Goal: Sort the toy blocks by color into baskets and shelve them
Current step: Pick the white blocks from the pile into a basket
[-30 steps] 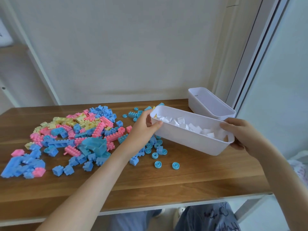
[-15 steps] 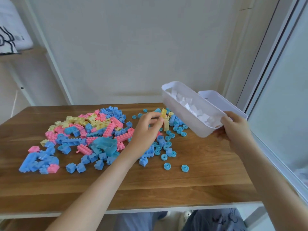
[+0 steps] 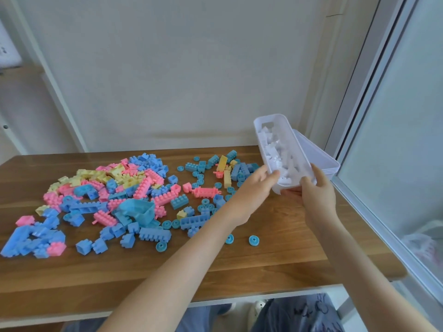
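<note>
A white basket point(image 3: 297, 144) holding several white blocks point(image 3: 275, 154) is lifted and tilted above the table's far right, its long axis pointing away from me. My right hand point(image 3: 316, 190) grips its near end from below. My left hand point(image 3: 256, 185) holds the basket's near left rim with thumb and fingers. A mixed pile of pink, yellow and blue blocks point(image 3: 115, 188) covers the left and middle of the wooden table point(image 3: 275, 259). Blue wheel pieces point(image 3: 253, 240) lie scattered near my left arm.
A stack of empty white baskets point(image 3: 321, 159) stands at the table's far right corner, partly behind the held basket. A glass door frame runs along the right. A white shelf post rises at the left. My knees show under the table's front edge.
The basket has swung up and round from lying across the table to pointing away, tilted. My left hand let go of it, hovered over the blocks, then took its near rim again.
</note>
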`<state>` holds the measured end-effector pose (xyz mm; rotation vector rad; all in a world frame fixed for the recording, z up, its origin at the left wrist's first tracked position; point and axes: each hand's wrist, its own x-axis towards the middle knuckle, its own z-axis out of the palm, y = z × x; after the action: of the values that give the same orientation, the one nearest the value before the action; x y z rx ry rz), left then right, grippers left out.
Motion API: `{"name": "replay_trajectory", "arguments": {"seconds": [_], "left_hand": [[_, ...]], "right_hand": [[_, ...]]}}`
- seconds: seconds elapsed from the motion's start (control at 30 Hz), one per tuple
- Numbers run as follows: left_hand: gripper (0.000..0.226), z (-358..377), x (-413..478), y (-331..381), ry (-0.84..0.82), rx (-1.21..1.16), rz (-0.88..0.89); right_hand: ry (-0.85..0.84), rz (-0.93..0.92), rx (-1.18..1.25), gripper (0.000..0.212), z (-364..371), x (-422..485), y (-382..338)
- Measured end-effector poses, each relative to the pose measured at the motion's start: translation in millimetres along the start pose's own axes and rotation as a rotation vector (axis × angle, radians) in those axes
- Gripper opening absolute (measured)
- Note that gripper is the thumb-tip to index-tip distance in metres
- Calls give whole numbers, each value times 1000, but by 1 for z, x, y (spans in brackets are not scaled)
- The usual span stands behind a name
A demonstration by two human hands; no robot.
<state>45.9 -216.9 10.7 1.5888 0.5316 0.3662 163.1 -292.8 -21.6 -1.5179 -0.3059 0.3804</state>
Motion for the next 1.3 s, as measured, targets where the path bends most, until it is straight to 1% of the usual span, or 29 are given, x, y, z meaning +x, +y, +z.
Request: {"name": "replay_trajectory", "arguments": {"seconds": [0.1, 0.17, 0.37, 0.47, 0.53, 0.63, 0.7, 0.83, 0.93, 1.07, 1.2, 1.3], "left_hand": [[49, 6, 7, -6, -20, 147, 20], [44, 8, 8, -7, -36, 173, 29], [50, 7, 7, -6, -65, 225, 68], [49, -2, 5, -8, -46, 265, 111], [47, -8, 3, -10, -18, 253, 107], [58, -18, 2, -18, 8, 231, 56], [55, -24, 5, -24, 37, 315, 58], [37, -37, 7, -34, 162, 533, 88], [34, -44, 5, -38, 225, 693, 117], [34, -47, 6, -43, 195, 855, 105], [34, -45, 8, -48, 165, 893, 79], [34, -45, 8, -49, 166, 904, 80]], "right_hand": [[21, -11, -53, 55, -4, 0, 0], [32, -23, -92, 54, -6, 2, 0], [12, -53, -98, 51, -7, 4, 0], [-3, -58, -131, 52, -7, 7, 2], [-19, -42, -120, 52, -5, 7, 2], [-18, 3, -110, 51, 1, 7, 3], [11, 22, -101, 50, 4, 6, 3], [37, 21, -115, 51, 6, 6, 2], [51, 31, -145, 50, 5, 9, 0], [67, 38, -181, 48, 4, 9, 1], [41, 52, -177, 49, 5, 8, 3], [-17, 123, -155, 49, 6, 12, 4]]}}
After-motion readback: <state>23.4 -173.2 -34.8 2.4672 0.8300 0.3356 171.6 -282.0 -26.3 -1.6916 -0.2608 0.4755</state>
